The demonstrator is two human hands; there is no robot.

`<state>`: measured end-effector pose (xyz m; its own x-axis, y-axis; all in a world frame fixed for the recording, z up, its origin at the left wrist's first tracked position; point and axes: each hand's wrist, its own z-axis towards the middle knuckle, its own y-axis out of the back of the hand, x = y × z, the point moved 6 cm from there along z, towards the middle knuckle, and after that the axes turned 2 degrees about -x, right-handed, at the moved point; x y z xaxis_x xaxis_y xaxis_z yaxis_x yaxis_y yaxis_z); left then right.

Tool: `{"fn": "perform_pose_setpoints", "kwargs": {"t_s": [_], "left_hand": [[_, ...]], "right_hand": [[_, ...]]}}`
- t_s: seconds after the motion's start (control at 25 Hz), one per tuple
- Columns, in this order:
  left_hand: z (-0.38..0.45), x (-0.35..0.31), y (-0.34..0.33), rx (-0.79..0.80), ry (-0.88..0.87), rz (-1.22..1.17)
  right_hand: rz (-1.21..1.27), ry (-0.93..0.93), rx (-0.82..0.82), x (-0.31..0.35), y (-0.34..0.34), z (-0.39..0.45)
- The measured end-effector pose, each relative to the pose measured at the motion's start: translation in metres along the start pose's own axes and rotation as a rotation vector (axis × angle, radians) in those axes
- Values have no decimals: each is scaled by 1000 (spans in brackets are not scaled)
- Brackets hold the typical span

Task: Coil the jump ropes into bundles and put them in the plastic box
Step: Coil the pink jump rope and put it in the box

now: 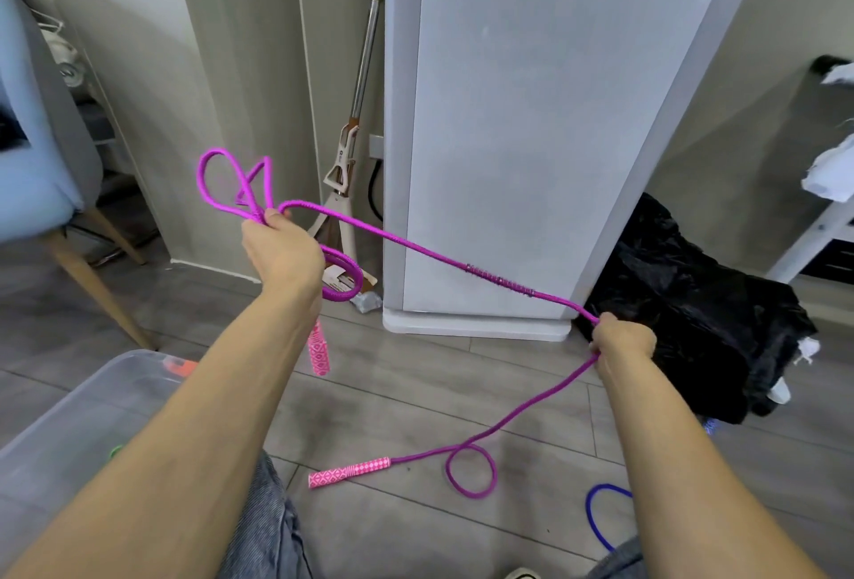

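Left hand (pixel 282 245) curls its fingers round the gathered loops of the purple jump rope (pixel 416 250), keeping the coil together. Right hand (pixel 621 340) pinches the taut span, feeding slack. 1 pink handle (pixel 349 472) trails on the floor; plastic box (pixel 92 398) waits below the left fingers.

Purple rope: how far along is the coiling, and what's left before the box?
Done: the left hand grips a few loops of the purple rope, one pink handle hanging below it. In hand: the right hand holds the taut stretch. Left: the tail and second handle lie on the floor, uncoiled. A blue rope also lies there. The box shows orange and green items; nothing purple is inside.
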<state>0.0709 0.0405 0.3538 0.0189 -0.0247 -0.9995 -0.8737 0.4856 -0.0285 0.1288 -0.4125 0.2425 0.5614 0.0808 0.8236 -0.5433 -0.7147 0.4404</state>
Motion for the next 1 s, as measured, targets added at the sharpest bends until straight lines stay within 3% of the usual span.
{"fn": "perform_pose_setpoints", "kwargs": {"t_s": [0.08, 0.16, 0.32, 0.4, 0.48, 0.64, 0.8, 1.0], "left_hand": [[-11, 0, -16, 196, 27, -47], [-29, 4, -35, 448, 143, -136], [-75, 8, -56, 920, 359, -191], [-94, 5, -59, 1078, 358, -150], [-102, 2, -58, 1136, 358, -145], [-106, 0, -56, 1167, 349, -131], [-115, 1, -55, 1288, 246, -8], [-120, 5, -54, 1444, 123, 115]], "right_hand": [[-332, 57, 107, 2, -12, -8], [-530, 272, 204, 18, -22, -37], [-91, 666, 604, 64, -44, -138], [78, 745, 794, 73, -49, -180], [73, 730, 917, 69, -56, -197], [-82, 727, 897, 59, -56, -190], [-3, 761, 868, 64, -54, -186], [-47, 862, 637, 79, -32, -176]]}}
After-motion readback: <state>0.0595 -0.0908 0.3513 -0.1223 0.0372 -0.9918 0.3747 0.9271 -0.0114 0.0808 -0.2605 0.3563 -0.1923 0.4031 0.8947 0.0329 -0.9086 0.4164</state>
